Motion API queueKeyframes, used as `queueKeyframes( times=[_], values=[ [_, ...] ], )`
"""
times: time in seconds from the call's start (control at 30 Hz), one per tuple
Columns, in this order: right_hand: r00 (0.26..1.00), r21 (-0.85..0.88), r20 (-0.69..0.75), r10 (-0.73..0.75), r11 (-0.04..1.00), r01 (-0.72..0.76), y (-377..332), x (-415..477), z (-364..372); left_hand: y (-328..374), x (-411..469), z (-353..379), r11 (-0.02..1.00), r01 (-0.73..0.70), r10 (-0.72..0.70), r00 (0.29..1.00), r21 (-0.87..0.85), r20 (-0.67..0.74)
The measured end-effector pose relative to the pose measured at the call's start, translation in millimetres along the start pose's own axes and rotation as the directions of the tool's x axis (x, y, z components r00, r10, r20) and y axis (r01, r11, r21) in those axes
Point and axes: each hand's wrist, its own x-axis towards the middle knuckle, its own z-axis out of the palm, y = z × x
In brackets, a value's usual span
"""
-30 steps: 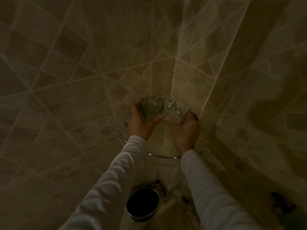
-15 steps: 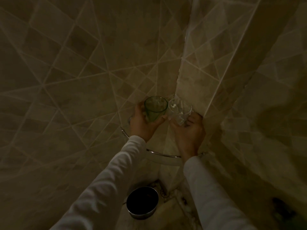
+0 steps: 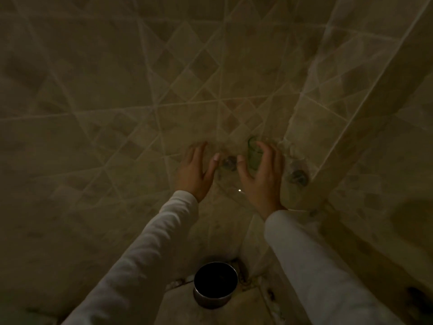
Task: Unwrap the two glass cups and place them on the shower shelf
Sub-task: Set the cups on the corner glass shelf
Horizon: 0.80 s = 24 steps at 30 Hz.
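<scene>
The view is dim and blurred by motion. A green glass cup (image 3: 253, 153) stands upright on the clear corner shower shelf (image 3: 239, 190). To its right, near the wall corner, a clear glass cup (image 3: 287, 148) shows only faintly. My right hand (image 3: 262, 178) hovers just in front of the green cup with spread, loosely curved fingers, and partly hides it. My left hand (image 3: 195, 171) is to the left of the shelf with its fingers straight and spread, holding nothing. No wrapping is visible.
Tiled walls meet in a corner behind the shelf. Two round shelf mounts (image 3: 228, 163) (image 3: 297, 177) sit on the walls. A dark metal bucket (image 3: 215, 283) stands on the floor directly below, between my forearms.
Both hands have let go of the cups and drawn back with fingers spread. The cups now stand on the shelf. The camera has shifted, so the corner sits further right.
</scene>
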Motion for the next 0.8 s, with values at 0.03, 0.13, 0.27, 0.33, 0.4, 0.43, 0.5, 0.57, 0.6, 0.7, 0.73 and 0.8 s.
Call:
queueKeyframes(
  times=[0.03, 0.13, 0.27, 0.33, 0.4, 0.43, 0.5, 0.57, 0.6, 0.7, 0.73, 0.8],
  values=[
    [0.998, -0.01, 0.056, -0.002, 1.0, 0.003, -9.7, -8.2, 6.0, -7.1, -10.1, -11.5, 0.999, -0.019, 0.02, 1.0, 0.049, -0.018],
    [0.975, -0.033, 0.208, -0.075, 0.996, 0.084, -45.7, -42.3, 25.3, -35.1, -51.0, -60.8, 0.965, 0.003, 0.016, 0.997, 0.263, -0.073],
    [0.905, -0.001, 0.397, -0.154, 0.986, 0.168, -100.8, -93.8, 45.7, -70.7, -109.3, -136.8, 0.889, 0.146, -0.122, 0.989, 0.434, -0.083],
    [0.859, 0.025, 0.483, -0.169, 0.983, 0.179, -135.4, -123.1, 53.4, -84.3, -142.6, -180.3, 0.833, 0.224, -0.195, 0.975, 0.506, -0.111],
    [0.807, 0.056, 0.563, -0.175, 0.983, 0.174, -168.7, -150.2, 58.3, -94.1, -175.8, -218.8, 0.784, 0.293, -0.253, 0.956, 0.547, -0.15],
    [0.78, 0.083, 0.594, -0.195, 0.98, 0.181, -185.9, -163.5, 60.1, -97.9, -193.2, -237.5, 0.761, 0.33, -0.279, 0.944, 0.559, -0.178],
    [0.731, 0.151, 0.631, -0.261, 0.965, 0.215, -221.4, -191.2, 62.5, -104.3, -229.1, -274.5, 0.717, 0.401, -0.322, 0.916, 0.57, -0.239],
    [0.684, 0.223, 0.654, -0.324, 0.946, 0.235, -253.1, -217.8, 63.3, -108.5, -262.2, -306.4, 0.677, 0.461, -0.355, 0.888, 0.574, -0.294],
    [0.657, 0.257, 0.666, -0.353, 0.936, 0.242, -268.8, -231.5, 63.8, -109.6, -279.3, -321.7, 0.653, 0.493, -0.37, 0.87, 0.575, -0.326],
    [0.568, 0.339, 0.707, -0.421, 0.907, 0.251, -312.7, -268.4, 67.7, -113.6, -325.2, -362.5, 0.574, 0.579, -0.417, 0.815, 0.579, -0.401],
    [0.53, 0.365, 0.72, -0.447, 0.895, 0.257, -327.7, -281.1, 68.9, -115.4, -340.9, -375.5, 0.546, 0.609, -0.434, 0.793, 0.576, -0.427],
    [0.466, 0.418, 0.726, -0.505, 0.863, 0.284, -356.0, -304.8, 73.1, -119.1, -370.2, -399.3, 0.488, 0.667, -0.461, 0.745, 0.563, -0.483]
  ],
)
